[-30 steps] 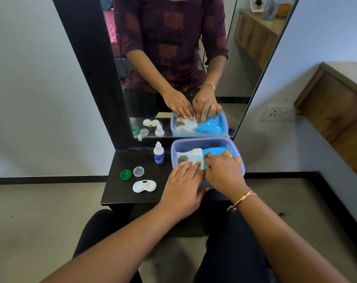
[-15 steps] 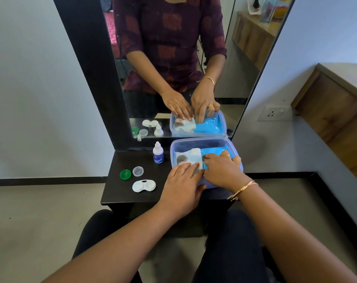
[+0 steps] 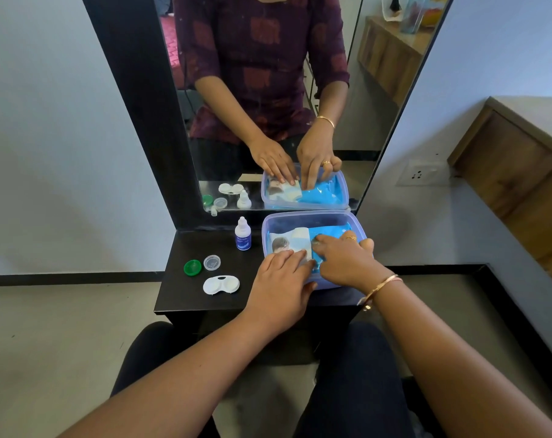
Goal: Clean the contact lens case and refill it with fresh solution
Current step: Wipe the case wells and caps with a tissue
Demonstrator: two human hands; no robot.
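In the tub (image 3: 312,214), hands (image 3: 281,281) (image 3: 344,263) side by side.

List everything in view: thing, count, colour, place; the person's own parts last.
case: one, white, open, table front.
green cap: one, green, behind the case.
clear cap: one, clear, beside it.
bottle: one, white, left of the box.
box: one, lilac, table's right.
pack: one, blue, white flap, in the box.
table: one, black.
mirror: one, black frame, behind the table.
socket: one, white, right wall.
cabinet: one, wood, right.
bangle: one, gold, right wrist.
left hand: one, flat on the pack.
right hand: one, fingertips on the pack.
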